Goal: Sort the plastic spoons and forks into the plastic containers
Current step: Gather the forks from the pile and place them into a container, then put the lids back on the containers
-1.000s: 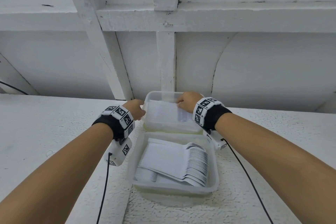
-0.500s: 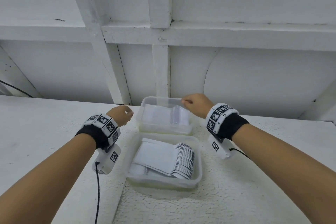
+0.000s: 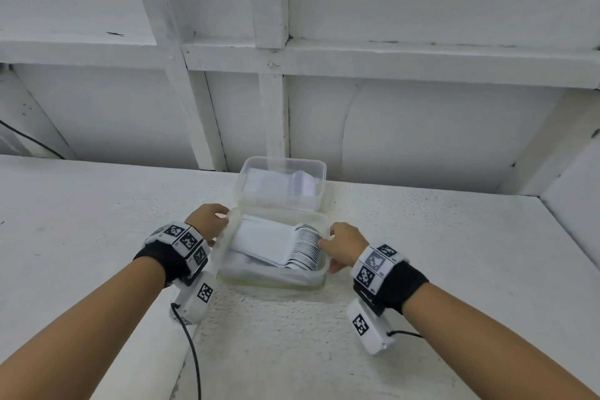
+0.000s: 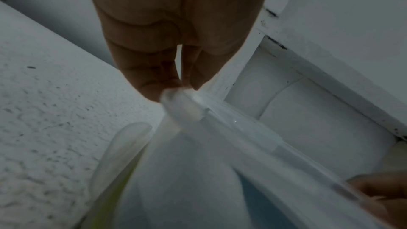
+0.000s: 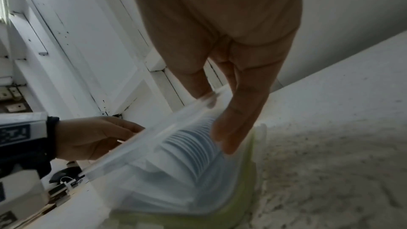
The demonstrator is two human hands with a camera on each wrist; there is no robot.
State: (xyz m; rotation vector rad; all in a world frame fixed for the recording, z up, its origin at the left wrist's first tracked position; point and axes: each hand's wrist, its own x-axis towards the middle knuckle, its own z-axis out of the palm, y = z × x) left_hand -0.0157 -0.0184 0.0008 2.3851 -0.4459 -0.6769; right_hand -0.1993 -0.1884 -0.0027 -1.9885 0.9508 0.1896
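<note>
Two clear plastic containers stand end to end on a white ledge. The near container (image 3: 272, 279) holds a paper-wrapped row of white plastic spoons (image 3: 305, 247). My left hand (image 3: 224, 217) pinches its left rim near the far corner, seen close in the left wrist view (image 4: 182, 93). My right hand (image 3: 324, 245) grips its right rim beside the spoon bowls (image 5: 193, 138), with its fingers (image 5: 237, 119) curled over the edge. The far container (image 3: 282, 160) holds another pack of white cutlery (image 3: 282, 184); I cannot tell which kind.
A white panelled wall (image 3: 422, 124) rises directly behind the far container. The rough white ledge (image 3: 422, 237) spreads to both sides. Black cables (image 3: 191, 351) trail from the wrist cameras. A dark wire (image 3: 29, 140) runs along the wall at far left.
Both hands left the far container, drew back toward me and took hold of the near container's side rims. The head view has pulled back and tilted.
</note>
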